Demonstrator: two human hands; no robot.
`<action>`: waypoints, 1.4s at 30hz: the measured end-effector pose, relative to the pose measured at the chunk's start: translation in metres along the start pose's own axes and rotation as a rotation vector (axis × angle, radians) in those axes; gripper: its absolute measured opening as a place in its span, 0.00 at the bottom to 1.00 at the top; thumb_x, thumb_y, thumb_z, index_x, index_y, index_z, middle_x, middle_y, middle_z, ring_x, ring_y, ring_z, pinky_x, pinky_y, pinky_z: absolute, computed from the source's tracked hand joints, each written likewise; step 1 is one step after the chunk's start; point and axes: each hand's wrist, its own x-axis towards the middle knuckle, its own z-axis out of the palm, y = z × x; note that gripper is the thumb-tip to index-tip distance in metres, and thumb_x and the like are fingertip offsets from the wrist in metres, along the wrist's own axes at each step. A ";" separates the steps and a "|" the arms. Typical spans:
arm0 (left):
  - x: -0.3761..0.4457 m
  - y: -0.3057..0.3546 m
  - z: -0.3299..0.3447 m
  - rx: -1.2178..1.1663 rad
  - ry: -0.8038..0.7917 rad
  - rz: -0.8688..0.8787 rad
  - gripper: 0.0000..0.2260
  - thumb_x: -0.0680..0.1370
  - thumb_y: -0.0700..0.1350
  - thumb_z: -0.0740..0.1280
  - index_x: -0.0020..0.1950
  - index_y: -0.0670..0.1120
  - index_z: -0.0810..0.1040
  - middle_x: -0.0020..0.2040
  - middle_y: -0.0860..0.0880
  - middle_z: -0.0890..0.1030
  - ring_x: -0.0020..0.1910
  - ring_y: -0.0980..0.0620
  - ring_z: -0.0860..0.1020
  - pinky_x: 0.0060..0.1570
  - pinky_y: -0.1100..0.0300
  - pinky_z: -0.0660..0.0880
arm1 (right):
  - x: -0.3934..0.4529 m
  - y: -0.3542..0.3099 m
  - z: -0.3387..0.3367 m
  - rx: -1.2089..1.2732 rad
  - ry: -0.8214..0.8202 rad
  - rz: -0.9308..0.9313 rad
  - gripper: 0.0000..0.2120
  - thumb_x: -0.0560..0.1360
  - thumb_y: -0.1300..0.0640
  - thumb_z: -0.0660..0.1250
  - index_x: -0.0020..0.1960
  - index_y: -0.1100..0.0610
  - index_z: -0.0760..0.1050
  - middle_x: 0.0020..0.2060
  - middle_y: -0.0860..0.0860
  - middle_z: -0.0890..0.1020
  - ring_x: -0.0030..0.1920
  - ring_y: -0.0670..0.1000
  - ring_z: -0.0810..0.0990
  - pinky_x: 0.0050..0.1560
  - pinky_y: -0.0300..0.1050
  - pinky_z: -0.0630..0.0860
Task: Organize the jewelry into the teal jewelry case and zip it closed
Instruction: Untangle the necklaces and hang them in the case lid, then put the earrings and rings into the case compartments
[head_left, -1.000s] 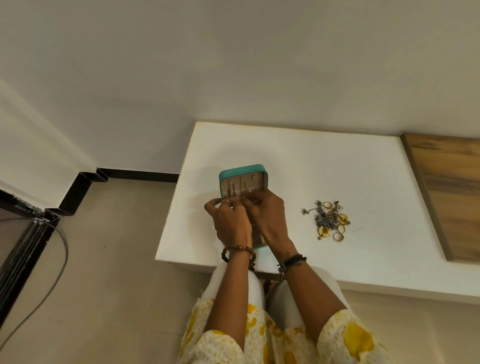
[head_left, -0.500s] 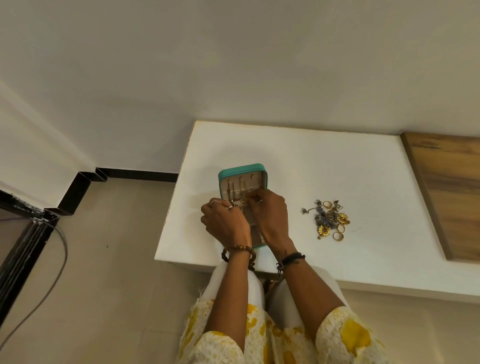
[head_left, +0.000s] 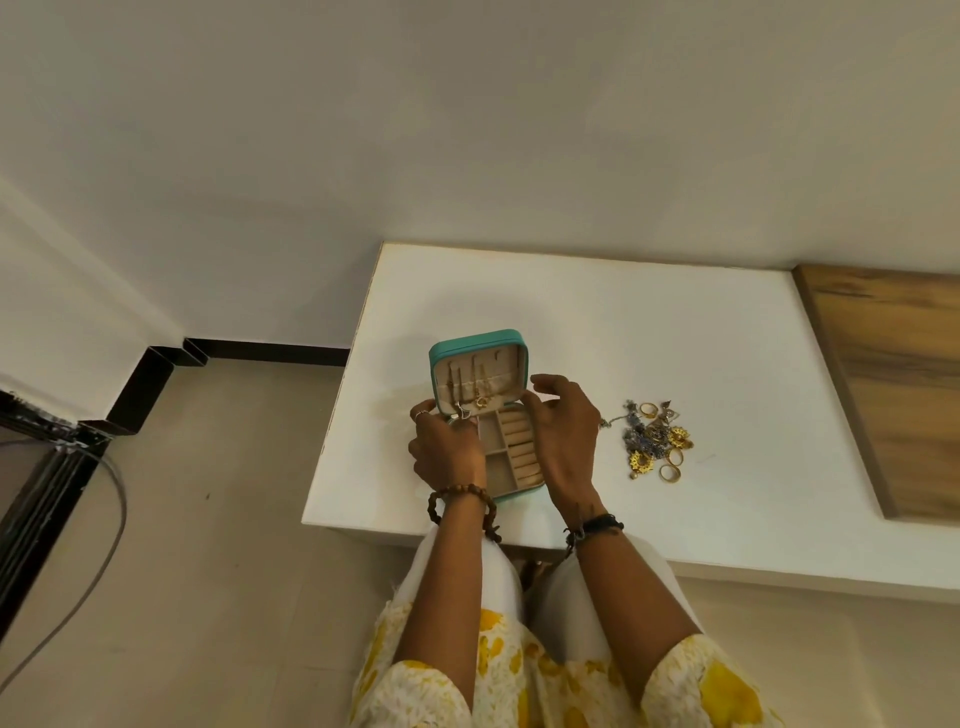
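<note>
No brand, label or writing can be read anywhere. The teal jewelry case lies open near the front left part of the white table, its lid standing up at the far side with a few chains and a small gold pendant hanging against the beige lining, and its divided tray facing up toward the person. Half a second ago both hands were bunched together over the middle of the case and hid most of the tray; now they have drawn apart, so the compartments and the row of ring rolls show between them. The left hand rests at the case's left edge, fingers curled at the hinge line near a small silver piece; whether it pinches that piece cannot be told. The right hand is at the right edge, fingers spread and loose, gripping nothing. The pile of loose jewelry, gold rings and dark silver bits, sits on the table well to the right of the case, unchanged. A wooden board lies at the far right.
</note>
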 end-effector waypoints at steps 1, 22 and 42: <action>0.001 0.000 0.000 0.004 0.005 0.006 0.17 0.74 0.40 0.68 0.62 0.42 0.70 0.58 0.41 0.79 0.60 0.40 0.74 0.58 0.42 0.72 | 0.001 0.001 0.001 -0.004 -0.012 0.005 0.12 0.76 0.55 0.64 0.58 0.57 0.76 0.56 0.51 0.79 0.44 0.43 0.75 0.48 0.35 0.69; -0.008 -0.009 -0.005 -0.159 -0.107 -0.094 0.13 0.75 0.41 0.61 0.58 0.42 0.77 0.58 0.42 0.76 0.56 0.42 0.75 0.59 0.47 0.72 | -0.007 0.008 -0.029 -0.145 -0.271 0.179 0.15 0.73 0.60 0.61 0.58 0.56 0.79 0.52 0.52 0.83 0.49 0.49 0.78 0.52 0.43 0.74; -0.082 0.010 0.016 0.125 -0.101 0.684 0.08 0.74 0.42 0.68 0.52 0.44 0.75 0.52 0.45 0.76 0.51 0.49 0.75 0.48 0.52 0.78 | -0.011 0.029 -0.102 -0.119 -0.022 0.057 0.06 0.74 0.62 0.66 0.48 0.59 0.81 0.41 0.53 0.83 0.40 0.51 0.81 0.46 0.49 0.79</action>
